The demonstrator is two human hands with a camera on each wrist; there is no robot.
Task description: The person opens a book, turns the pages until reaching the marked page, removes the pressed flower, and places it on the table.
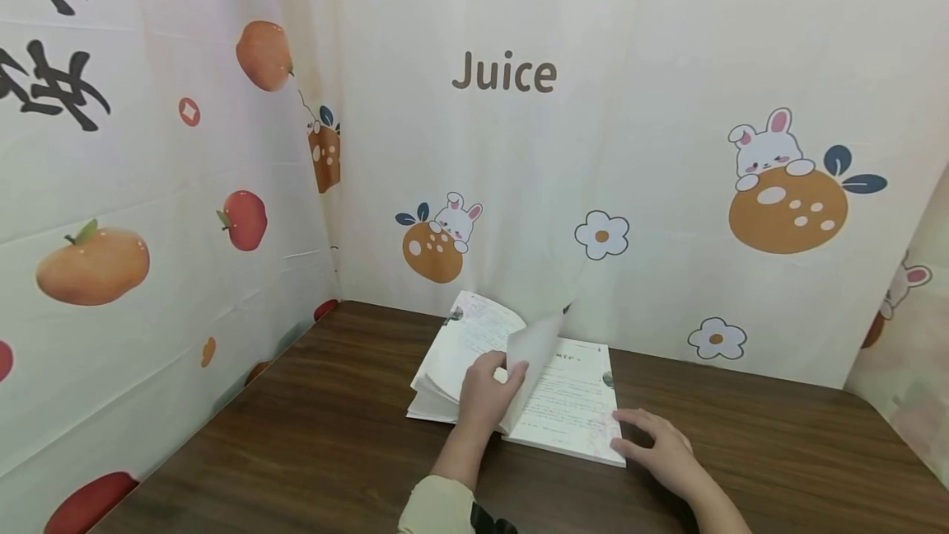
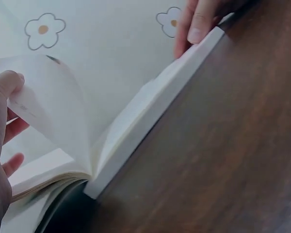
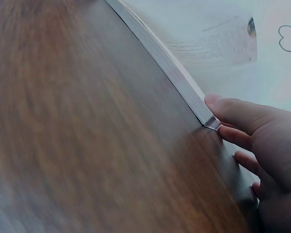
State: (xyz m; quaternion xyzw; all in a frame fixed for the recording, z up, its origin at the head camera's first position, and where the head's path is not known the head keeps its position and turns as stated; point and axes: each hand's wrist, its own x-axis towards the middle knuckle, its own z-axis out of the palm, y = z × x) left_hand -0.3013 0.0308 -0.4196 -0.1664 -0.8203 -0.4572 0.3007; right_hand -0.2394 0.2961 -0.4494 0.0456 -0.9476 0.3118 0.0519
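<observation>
An open book (image 1: pixel 571 402) with printed pages lies on a dark wooden table (image 1: pixel 311 443). My left hand (image 1: pixel 485 390) rests on the left half and pinches a single page (image 1: pixel 535 353), which stands lifted and curved over the spine. In the left wrist view the thumb (image 2: pixel 5 87) lies on that raised page (image 2: pixel 58 107). My right hand (image 1: pixel 660 447) lies on the table at the book's near right corner, fingers relaxed, with fingertips (image 1: pixel 621 419) touching the edge. The right wrist view shows the thumb (image 3: pixel 223 104) against the corner of the page block (image 3: pixel 174 68).
A cream cloth backdrop (image 1: pixel 519 171) printed with oranges, rabbits, flowers and the word "Juice" closes the table at the back and on both sides. Bare dark wood stretches to the left of the book and along the near edge.
</observation>
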